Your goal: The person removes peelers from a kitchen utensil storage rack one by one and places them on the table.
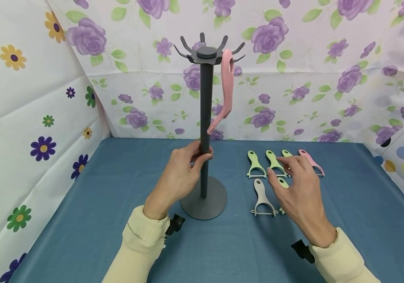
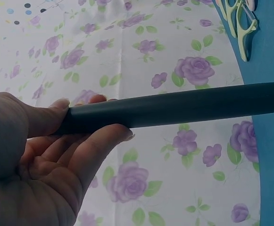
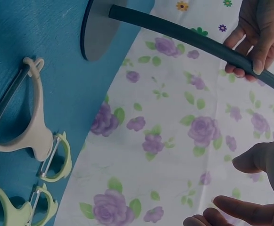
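Your left hand (image 1: pixel 180 173) grips the pole (image 1: pixel 205 129) of the grey hook stand (image 1: pixel 204 118) about halfway up, fingers and thumb curled round it. The left wrist view confirms the grasp: the thumb (image 2: pixel 99 146) lies under the pole (image 2: pixel 184 108) and the fingertips wrap over it. The stand is upright on its round base (image 1: pixel 204 202), which rests on the blue table cover (image 1: pixel 99 204) near the middle of the table.

A pink peeler (image 1: pixel 225 88) hangs from one hook of the crown (image 1: pixel 207 51) at the top of the stand, on the right side of the pole, its blade end pointing down.

Your right hand (image 1: pixel 299 192) hovers over the group of peelers lying to the right of the base, toward the table's far right corner. Its fingers are spread and lightly bent, and it holds nothing. The far row contains green peelers (image 1: pixel 255 164) and one pink peeler on the table (image 1: pixel 311 161) at the right end. In the near row a beige peeler (image 1: pixel 262 198) lies closest to the base, and another green one is largely hidden under your fingers. The right wrist view shows the beige peeler (image 3: pixel 28 127) flat on the cover, with green ones just beside it.

Floral sheeting (image 1: pixel 294 78) encloses the table at the back and sides.
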### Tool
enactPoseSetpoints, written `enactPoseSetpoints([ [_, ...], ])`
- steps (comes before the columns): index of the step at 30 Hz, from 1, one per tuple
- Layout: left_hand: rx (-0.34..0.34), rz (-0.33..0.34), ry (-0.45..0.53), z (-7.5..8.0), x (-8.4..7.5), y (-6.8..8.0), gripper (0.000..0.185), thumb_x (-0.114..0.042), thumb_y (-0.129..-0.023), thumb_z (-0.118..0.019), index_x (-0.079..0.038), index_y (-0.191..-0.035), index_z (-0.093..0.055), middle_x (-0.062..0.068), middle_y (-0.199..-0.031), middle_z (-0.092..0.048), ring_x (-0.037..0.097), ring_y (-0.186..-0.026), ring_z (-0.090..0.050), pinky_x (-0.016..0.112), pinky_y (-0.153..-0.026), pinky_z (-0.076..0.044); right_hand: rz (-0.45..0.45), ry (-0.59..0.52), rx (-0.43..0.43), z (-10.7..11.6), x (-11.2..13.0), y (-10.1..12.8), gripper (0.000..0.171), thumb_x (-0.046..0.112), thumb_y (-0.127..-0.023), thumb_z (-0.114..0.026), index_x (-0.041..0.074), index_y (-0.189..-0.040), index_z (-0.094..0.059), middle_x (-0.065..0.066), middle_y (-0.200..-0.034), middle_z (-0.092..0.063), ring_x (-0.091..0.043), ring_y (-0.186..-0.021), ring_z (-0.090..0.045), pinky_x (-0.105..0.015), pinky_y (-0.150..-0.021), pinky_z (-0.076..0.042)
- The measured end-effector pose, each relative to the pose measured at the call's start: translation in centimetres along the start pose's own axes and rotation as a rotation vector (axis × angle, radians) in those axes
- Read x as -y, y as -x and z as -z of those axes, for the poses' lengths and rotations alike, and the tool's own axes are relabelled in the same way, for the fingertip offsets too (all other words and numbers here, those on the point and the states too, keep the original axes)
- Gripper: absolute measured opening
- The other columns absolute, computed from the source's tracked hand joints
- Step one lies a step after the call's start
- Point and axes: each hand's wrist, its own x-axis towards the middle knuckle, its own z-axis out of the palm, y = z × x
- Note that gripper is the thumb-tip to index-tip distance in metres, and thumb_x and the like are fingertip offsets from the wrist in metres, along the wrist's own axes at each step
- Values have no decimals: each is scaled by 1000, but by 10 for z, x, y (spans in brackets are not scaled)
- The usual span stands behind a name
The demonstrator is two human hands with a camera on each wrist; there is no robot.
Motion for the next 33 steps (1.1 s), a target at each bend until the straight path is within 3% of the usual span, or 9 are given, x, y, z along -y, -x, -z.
enactPoseSetpoints([
  [22, -22, -3, -18, -2, 0, 1, 14, -18, -106, -56, -12, -114, -66, 3, -110, -75, 14, -106, -73, 38, -89, -61, 48, -89, -73, -5, 24, -11, 37, 16, -93, -76, 0, -125, -67, -17, -117, -61, -29, -106, -64, -45, -97, -56],
  [33, -26, -4, -28, -2, -1, 1, 15, -18, -106, -56, -11, -115, -66, 4, -110, -75, 15, -105, -73, 39, -88, -61, 66, -127, -94, -8, 37, -16, 38, 16, -93, -75, -1, -126, -66, -19, -119, -60, -31, -109, -64, -47, -99, -56],
])
